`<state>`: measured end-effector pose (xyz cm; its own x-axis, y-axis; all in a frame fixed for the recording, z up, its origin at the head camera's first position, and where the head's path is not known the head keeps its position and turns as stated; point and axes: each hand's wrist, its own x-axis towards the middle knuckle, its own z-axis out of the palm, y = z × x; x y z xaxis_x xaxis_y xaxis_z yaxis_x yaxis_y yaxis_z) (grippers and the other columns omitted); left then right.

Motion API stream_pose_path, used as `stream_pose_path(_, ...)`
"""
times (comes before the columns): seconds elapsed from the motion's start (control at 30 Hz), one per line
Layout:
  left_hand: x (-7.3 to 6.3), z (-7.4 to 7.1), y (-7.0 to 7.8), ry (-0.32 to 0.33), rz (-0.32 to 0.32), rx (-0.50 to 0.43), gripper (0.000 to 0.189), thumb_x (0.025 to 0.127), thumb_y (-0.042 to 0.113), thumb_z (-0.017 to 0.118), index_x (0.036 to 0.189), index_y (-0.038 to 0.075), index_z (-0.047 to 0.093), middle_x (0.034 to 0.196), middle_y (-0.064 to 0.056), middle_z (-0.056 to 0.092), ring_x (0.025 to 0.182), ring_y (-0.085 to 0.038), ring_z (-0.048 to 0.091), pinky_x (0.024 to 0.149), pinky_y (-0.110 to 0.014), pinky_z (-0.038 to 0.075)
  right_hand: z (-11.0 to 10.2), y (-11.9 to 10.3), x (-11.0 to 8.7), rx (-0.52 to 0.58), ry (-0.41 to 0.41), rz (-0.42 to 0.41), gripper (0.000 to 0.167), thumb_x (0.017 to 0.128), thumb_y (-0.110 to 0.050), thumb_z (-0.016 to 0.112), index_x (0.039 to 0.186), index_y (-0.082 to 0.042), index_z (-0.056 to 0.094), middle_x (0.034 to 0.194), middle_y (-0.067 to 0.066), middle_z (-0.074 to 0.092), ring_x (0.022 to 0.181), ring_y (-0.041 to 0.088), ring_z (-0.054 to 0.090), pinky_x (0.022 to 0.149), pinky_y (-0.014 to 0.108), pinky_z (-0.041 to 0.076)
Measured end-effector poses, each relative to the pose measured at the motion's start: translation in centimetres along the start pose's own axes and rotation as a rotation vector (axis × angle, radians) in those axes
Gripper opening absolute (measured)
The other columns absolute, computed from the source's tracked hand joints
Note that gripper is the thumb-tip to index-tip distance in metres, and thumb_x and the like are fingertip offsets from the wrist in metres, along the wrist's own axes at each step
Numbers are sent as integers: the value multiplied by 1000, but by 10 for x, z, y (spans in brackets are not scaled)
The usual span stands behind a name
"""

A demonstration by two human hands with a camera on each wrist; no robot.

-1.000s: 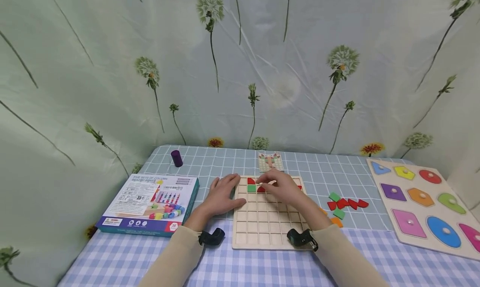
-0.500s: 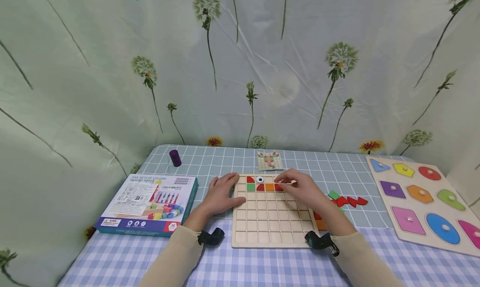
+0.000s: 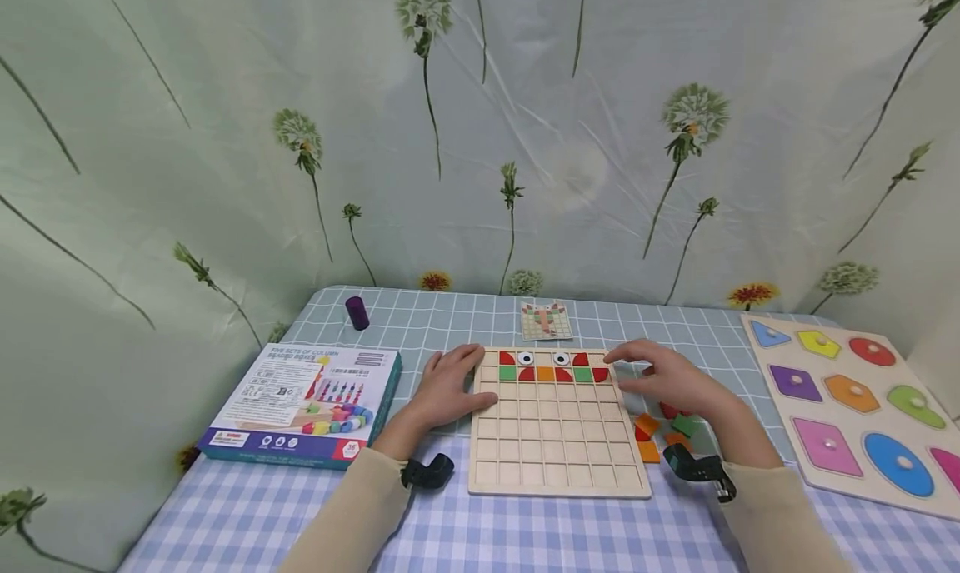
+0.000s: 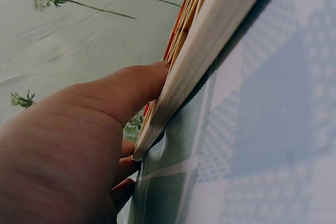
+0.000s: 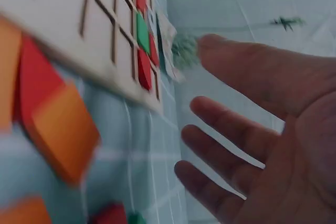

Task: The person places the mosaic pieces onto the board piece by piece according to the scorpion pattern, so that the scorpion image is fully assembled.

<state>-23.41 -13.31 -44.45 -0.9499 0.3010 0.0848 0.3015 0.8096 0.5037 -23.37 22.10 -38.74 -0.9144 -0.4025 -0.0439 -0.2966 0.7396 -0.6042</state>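
Note:
A wooden grid board (image 3: pixel 555 452) lies flat in front of me, its two far rows partly filled with red, green and orange tiles. Among them are two white eye tiles (image 3: pixel 562 359). My left hand (image 3: pixel 447 386) rests at the board's far left corner, thumb on the rim (image 4: pixel 210 40) and fingers extended along the side. My right hand (image 3: pixel 671 379) hovers by the far right corner, fingers spread and holding nothing. In the right wrist view, its fingertips are apart from the red tile (image 5: pixel 144 70) near the board's edge.
Loose orange, red and green tiles (image 3: pixel 648 451) lie right of the board, partly under my right hand. A small pattern card (image 3: pixel 546 321) lies behind it. A boxed bead set (image 3: pixel 300 406) and purple cylinder (image 3: pixel 357 313) are left; a knobbed shape puzzle (image 3: pixel 847 406) is far right.
My right hand has moved rightward across the far rows to the board's right edge, uncovering the tiles there. The left hand has stayed at the left corner.

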Motion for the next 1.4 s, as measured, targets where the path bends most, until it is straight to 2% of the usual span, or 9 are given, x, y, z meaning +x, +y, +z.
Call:
stream_pose_path(0.17,0,2,0,-9,-8,1,83,86,47,73,154,11,41,159,-9,40,150,-30,33,123,-60,13,-11,19,-10,-40,-20,10,31,89,-16,72,120,-17,69,139,18,54,130,41,47,103,63,45)
stream_pose_path(0.33,0,3,-1,-5,-10,7,84,86,47,73,154,11,40,159,-9,40,149,-30,33,122,-60,14,-19,38,-18,-70,-61,23,31,86,-16,76,116,-19,71,136,20,55,124,42,49,100,62,48)
stream_pose_path(0.6,0,3,-2,-3,-7,3,83,86,46,73,154,11,41,158,-9,41,149,-30,34,122,-60,14,-23,61,-23,-68,-117,-39,29,87,-16,75,114,-27,72,140,21,53,130,48,45,101,65,46)
stream_pose_path(0.73,0,4,-1,-4,-6,1,83,86,47,73,154,11,41,158,-9,41,149,-30,33,122,-60,14,-24,66,-25,-70,-124,-53,27,87,-15,75,110,-29,74,142,22,51,129,49,44,99,60,50)
stream_pose_path(0.93,0,2,-1,0,-10,1,82,86,47,73,154,12,41,159,-9,40,149,-30,33,122,-60,14,-24,68,-25,-54,-113,-66,24,88,-16,74,109,-27,74,141,21,51,128,47,43,99,62,48)
stream_pose_path(1.03,0,1,0,3,-9,0,82,86,46,73,154,12,41,158,-9,41,149,-30,33,123,-60,13,-25,71,-25,-48,-113,-71,26,88,-14,73,110,-29,74,142,20,50,129,45,43,99,55,52)
stream_pose_path(1.13,0,1,0,7,-6,1,82,86,46,73,153,12,41,158,-9,41,149,-30,33,122,-60,14,-25,76,-25,-28,-121,-82,30,88,-12,72,112,-30,73,144,20,48,131,47,42,100,57,51)
stream_pose_path(1.23,0,1,1,4,-8,3,82,86,46,73,153,12,41,158,-9,41,149,-30,33,123,-60,13,-24,79,-26,0,-127,-80,32,88,-10,72,112,-31,73,146,21,47,133,49,39,101,65,46)
stream_pose_path(1.4,-1,1,0,0,-6,5,82,86,46,73,154,12,41,158,-10,41,149,-31,33,123,-60,13,-22,79,-26,13,-115,-68,24,89,-14,72,107,-31,75,146,21,46,132,47,39,100,63,48)
